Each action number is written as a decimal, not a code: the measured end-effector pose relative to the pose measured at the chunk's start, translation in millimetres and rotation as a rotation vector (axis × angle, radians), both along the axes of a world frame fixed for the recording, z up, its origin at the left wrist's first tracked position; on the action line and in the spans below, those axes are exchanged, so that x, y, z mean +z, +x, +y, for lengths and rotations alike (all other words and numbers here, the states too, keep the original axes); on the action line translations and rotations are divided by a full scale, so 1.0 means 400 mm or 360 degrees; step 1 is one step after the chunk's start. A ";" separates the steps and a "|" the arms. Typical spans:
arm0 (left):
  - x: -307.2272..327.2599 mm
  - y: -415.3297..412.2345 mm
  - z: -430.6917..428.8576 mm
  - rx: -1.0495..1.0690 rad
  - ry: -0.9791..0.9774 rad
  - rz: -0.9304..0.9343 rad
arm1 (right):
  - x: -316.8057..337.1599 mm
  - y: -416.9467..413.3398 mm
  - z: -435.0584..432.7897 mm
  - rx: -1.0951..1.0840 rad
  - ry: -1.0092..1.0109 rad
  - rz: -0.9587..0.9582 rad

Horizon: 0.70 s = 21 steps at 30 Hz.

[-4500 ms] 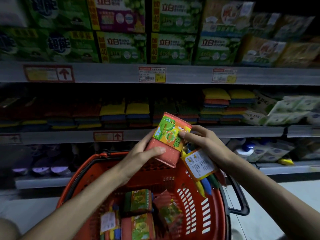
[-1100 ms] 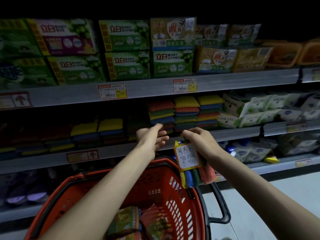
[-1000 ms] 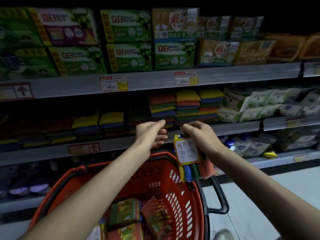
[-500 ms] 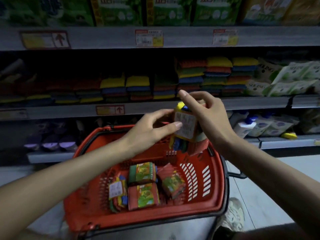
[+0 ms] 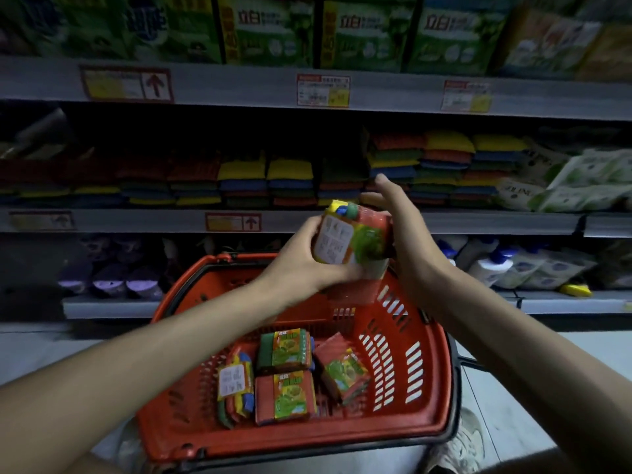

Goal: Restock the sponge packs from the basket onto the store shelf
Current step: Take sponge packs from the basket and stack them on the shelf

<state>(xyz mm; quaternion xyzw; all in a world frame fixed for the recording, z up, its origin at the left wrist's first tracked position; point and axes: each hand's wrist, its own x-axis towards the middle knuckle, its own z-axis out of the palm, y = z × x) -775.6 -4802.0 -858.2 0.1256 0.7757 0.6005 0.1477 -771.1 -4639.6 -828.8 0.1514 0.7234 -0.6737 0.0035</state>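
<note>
A: Basket (image 5: pixel 427 388) colour?
B: Red, with slotted walls and a black rim.
A: Held pack (image 5: pixel 355 239)?
B: Red body, green-and-yellow printed wrap, white label panel; yellow, blue and green edges at its top.
A: Loose packs (image 5: pixel 285 350)?
B: One green, two red, each with a green-and-yellow label. A fourth shows a white label over yellow, blue and green layers.
A: Stacks (image 5: pixel 446 165)?
B: Banded yellow, red, green and blue.
A: Shelf (image 5: pixel 478 222)?
B: Grey edge; tags (image 5: pixel 323 90) red, white and yellow. Boxes (image 5: pixel 369 29) above are green; bottles (image 5: pixel 489 271) below are white with blue caps.
</note>
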 end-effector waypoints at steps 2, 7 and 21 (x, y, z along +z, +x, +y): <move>0.003 -0.011 0.000 0.0096 0.0114 -0.0150 | 0.009 -0.009 0.022 -0.0010 -0.0088 0.0011; 0.022 -0.042 0.003 0.0287 0.0586 -0.0586 | 0.007 -0.014 0.062 0.0272 -0.0180 -0.0111; 0.027 -0.033 0.020 -0.0059 0.0556 -0.0566 | -0.003 -0.026 0.029 0.0060 -0.0583 -0.0086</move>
